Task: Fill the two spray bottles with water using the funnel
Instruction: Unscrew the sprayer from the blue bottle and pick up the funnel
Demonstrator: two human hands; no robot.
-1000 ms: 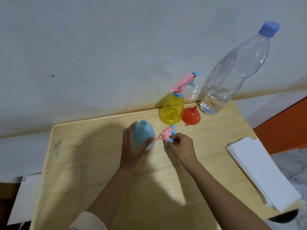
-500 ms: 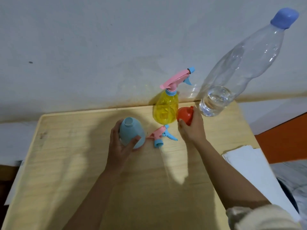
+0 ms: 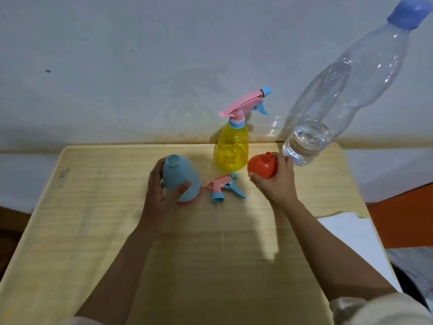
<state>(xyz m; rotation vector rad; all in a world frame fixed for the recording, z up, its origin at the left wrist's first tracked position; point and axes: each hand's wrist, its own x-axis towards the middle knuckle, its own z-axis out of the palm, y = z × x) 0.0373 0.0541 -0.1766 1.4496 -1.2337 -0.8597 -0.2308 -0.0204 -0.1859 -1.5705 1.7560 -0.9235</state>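
Observation:
My left hand (image 3: 161, 193) grips the blue spray bottle (image 3: 180, 177), which stands upright on the wooden table (image 3: 93, 231) with its neck open. Its pink and blue spray head (image 3: 222, 187) lies on the table just right of it, its thin tube trailing toward me. My right hand (image 3: 276, 181) holds the orange funnel (image 3: 261, 166), spout pointing up. Behind them the yellow spray bottle (image 3: 232, 151) stands with its pink trigger head screwed on. A large clear water bottle (image 3: 328, 109) with a blue cap stands at the back right, a little water in its bottom.
A grey wall runs right behind the table's back edge. A stack of white paper (image 3: 356, 242) lies at the table's right edge, partly behind my right forearm. Orange flooring (image 3: 403, 214) shows beyond the right edge.
My right hand let go of the spray head, leaving it on the table, then reached back and took hold of the orange funnel. My left hand stayed on the blue bottle.

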